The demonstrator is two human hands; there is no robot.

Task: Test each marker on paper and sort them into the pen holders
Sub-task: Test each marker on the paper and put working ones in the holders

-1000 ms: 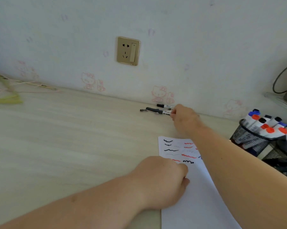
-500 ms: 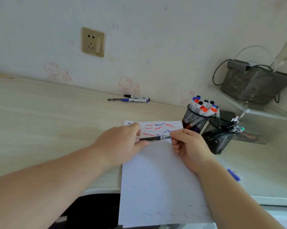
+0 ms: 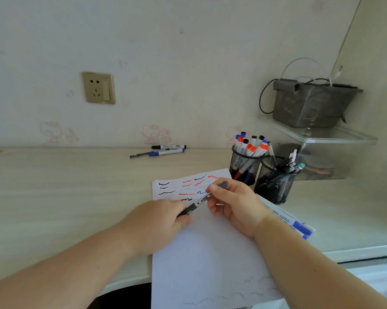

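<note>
a: holding one black marker (image 3: 200, 202) between both hands, over the sheet of paper (image 3: 201, 253) that lies on the desk (image 3: 54, 197). the left hand (image 3: 159, 221) has its fingers curled round the black cap end, and the right hand (image 3: 232, 201) pinches the white barrel with thumb and fingertips. the marker slants, cap end lower left, barrel rising to the right.

b: cap on or off?

a: cannot tell. the cap end sits against the barrel, but the join is partly covered by the left fingers.

b: and the paper?

a: its far end carries short scribbles in black, red and blue, just past the hands. faint wavy marks run along the near edge too.

b: where are the holders?

a: two black mesh cups to the right of the paper, side by side. the left holder (image 3: 246, 166) is packed with white markers showing blue, red and black caps. the right holder (image 3: 275, 184) has dark pens leaning in it.

b: any loose markers?

a: two markers (image 3: 165, 150) lie by the wall, well beyond the paper, one black-capped, one blue. another blue marker (image 3: 299, 227) lies on the desk just right of the right wrist.

b: anything else?

a: a wall socket (image 3: 98, 88) on the left, and a grey basket (image 3: 310, 103) with cables on a clear shelf (image 3: 344, 137) at the right.
</note>
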